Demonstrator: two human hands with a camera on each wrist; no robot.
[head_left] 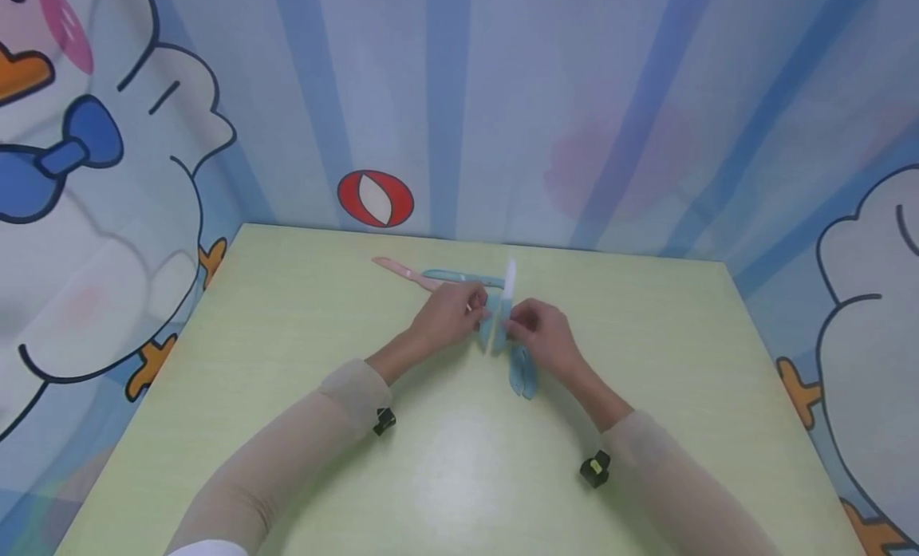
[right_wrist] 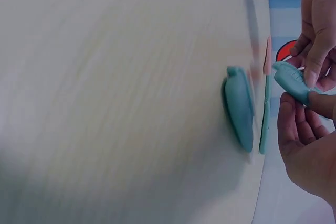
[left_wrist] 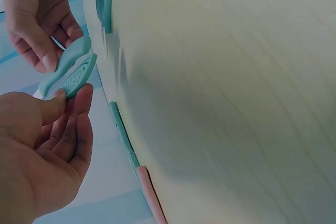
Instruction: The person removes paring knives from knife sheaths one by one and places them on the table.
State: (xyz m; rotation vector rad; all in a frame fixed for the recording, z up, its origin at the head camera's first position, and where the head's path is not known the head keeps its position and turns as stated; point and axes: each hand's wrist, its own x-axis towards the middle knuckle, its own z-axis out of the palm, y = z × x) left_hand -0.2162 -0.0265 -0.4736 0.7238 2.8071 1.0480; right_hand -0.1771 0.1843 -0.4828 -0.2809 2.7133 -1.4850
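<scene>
Close together over the table, both hands pinch teal curved pieces. My left hand [head_left: 451, 313] holds a teal piece with raised lettering [left_wrist: 79, 80] between thumb and fingers. Beside it, my right hand [head_left: 543, 333] pinches a teal handle [left_wrist: 65, 64]; a white blade [head_left: 510, 278] points away from me above that handle. In the head view the two teal pieces stand side by side with a narrow gap. The fingers hide parts of both.
Below my right hand lies another teal two-part piece [head_left: 522, 372] on the table [head_left: 459, 460]. Behind the hands, a slim pink item [head_left: 402, 269] and a slim teal item [head_left: 459, 277] lie end to end. A patterned backdrop [head_left: 488, 101] stands along the table's far edge.
</scene>
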